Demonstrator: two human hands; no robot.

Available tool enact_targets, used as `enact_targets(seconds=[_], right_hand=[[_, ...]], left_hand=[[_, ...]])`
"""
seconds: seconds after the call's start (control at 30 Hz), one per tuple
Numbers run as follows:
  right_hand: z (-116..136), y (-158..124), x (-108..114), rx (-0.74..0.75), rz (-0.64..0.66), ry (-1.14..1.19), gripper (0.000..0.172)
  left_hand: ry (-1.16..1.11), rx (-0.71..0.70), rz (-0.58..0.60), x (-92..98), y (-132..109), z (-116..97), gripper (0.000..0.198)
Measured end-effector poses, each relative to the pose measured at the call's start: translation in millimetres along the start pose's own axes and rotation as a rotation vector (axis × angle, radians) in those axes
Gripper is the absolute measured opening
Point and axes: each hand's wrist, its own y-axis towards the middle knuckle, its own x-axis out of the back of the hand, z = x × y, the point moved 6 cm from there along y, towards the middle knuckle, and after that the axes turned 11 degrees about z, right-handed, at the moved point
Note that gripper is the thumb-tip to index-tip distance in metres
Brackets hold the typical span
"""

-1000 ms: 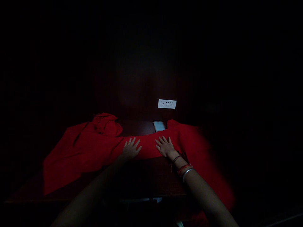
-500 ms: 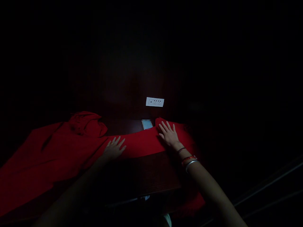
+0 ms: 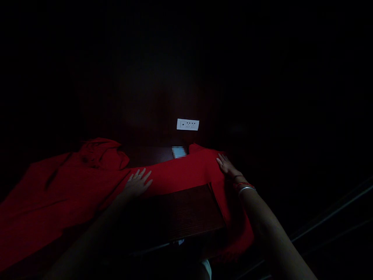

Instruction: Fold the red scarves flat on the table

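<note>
The left hand [image 3: 138, 183] and right hand [image 3: 229, 167] rest, fingers extended, on the red cloth [image 3: 175, 173] beneath them, cut off leftward of the left hand, while a pale item [image 3: 178, 152] beyond, between them, is pixelated.

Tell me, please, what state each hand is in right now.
Left hand: open, palm down on the red cloth, holding nothing.
Right hand: open, on the same cloth farther right, holding nothing.

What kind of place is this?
Some dimly lit indoor room, possibly a home; too dark to be sure. Clues: a white socket plate on the dark surface behind, a dark wood-look table, and red cloth spread across it and hanging over its right edge.
</note>
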Motion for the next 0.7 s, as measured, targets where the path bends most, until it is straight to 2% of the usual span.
enact_targets(seconds=[0.07,0.13,0.23,0.33,0.43,0.53,0.63,0.7], right_hand=[[16,-1,15,0.032,-0.05,0.047,0.055],[52,-10,34,0.131,-0.132,0.08,0.055],[136,-36,47,0.425,-0.185,0.101,0.054],[215,-70,32,0.676,-0.114,0.114,0.056],[256,-88,-1,0.735,0.0,0.137,0.06],[262,-85,-38,0.669,0.143,0.105,0.058],[255,-76,-57,0.615,0.188,0.059,0.055],[252,-73,-61,0.614,0.179,0.041,0.055]], left_hand=[[-0.007,-0.01,-0.016,0.7,-1,-2,0.046],[-0.009,-0.009,-0.044,4.1,-3,-7,0.045],[0.048,-0.035,-0.132,18.9,-14,-16,0.045],[0.136,-0.034,-0.23,41.6,-35,-11,0.043],[0.158,0.093,-0.277,62.3,-65,27,0.044],[0.113,0.323,-0.274,69.5,-99,88,0.05],[0.02,0.569,-0.142,53.8,-126,145,0.062],[-0.022,0.624,-0.03,39.8,-137,166,0.068]])
